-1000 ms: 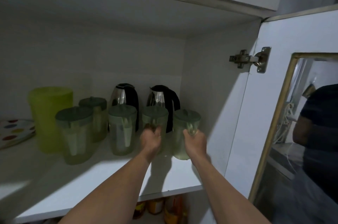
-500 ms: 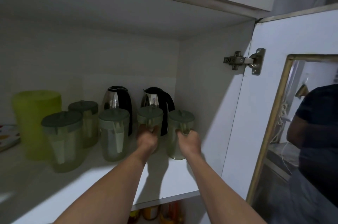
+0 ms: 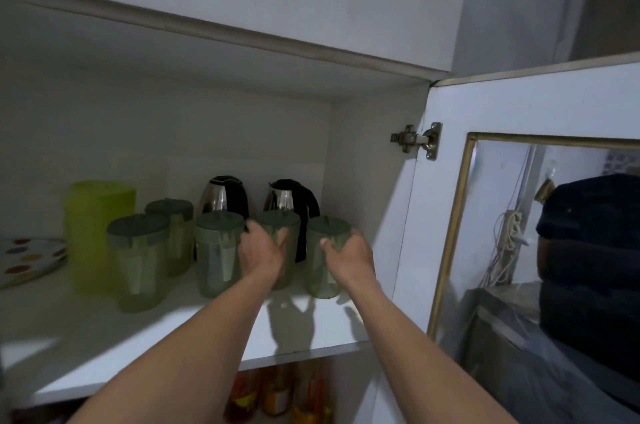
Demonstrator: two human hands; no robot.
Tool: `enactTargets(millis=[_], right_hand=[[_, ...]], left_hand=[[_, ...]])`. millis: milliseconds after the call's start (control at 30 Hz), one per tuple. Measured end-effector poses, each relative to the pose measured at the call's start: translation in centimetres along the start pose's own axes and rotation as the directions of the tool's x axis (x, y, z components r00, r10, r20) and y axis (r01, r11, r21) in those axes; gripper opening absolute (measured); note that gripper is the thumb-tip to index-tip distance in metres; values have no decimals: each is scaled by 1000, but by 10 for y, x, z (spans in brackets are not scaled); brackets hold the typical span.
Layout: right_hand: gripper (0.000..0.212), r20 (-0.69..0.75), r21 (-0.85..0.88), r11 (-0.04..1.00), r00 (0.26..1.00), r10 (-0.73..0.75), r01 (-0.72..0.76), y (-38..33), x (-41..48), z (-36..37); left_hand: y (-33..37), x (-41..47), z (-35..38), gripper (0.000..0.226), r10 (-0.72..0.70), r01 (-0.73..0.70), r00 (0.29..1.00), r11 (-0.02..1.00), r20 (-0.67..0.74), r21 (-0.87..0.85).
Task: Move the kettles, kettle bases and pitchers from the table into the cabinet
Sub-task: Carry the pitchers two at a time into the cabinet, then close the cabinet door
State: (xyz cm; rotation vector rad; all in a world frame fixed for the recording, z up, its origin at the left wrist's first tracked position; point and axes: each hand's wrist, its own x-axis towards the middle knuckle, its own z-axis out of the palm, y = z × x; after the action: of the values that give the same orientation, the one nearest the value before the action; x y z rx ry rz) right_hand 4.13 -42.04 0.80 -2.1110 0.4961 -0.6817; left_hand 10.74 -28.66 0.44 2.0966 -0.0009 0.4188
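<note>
Where the cabinet shelf (image 3: 173, 330) meets the right wall, the rightmost pitcher (image 3: 327, 226) is seen standing upright, with the right hand (image 3: 348, 255) cupped loosely at its near side, thumb and fingers parted. The neighbouring pitcher (image 3: 278, 217) is fronted by the left hand (image 3: 263, 250), fingers spread wide; whether either hand touches the plastic cannot be told. A third pitcher (image 3: 219, 250) is set just left of these, and behind the row a steel kettle (image 3: 225, 197) and a second kettle (image 3: 291, 197) are placed. A lime container (image 3: 98, 233) and a spotted plate (image 3: 27, 257) are kept farther left. The cabinet door (image 3: 588, 101) is held open on its hinge (image 3: 417, 139) at the right
</note>
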Motion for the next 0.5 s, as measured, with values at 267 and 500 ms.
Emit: enactTargets(millis=[267, 500], right_hand=[[57, 96, -249, 931, 963, -252, 268, -28, -78, -89], [47, 112, -423, 839, 938, -327, 343, -54, -150, -178]], left_hand=[[30, -67, -69, 43, 415, -426, 905, 886, 97, 185], [66, -139, -114, 47, 531, -549, 835, 824, 144, 141]])
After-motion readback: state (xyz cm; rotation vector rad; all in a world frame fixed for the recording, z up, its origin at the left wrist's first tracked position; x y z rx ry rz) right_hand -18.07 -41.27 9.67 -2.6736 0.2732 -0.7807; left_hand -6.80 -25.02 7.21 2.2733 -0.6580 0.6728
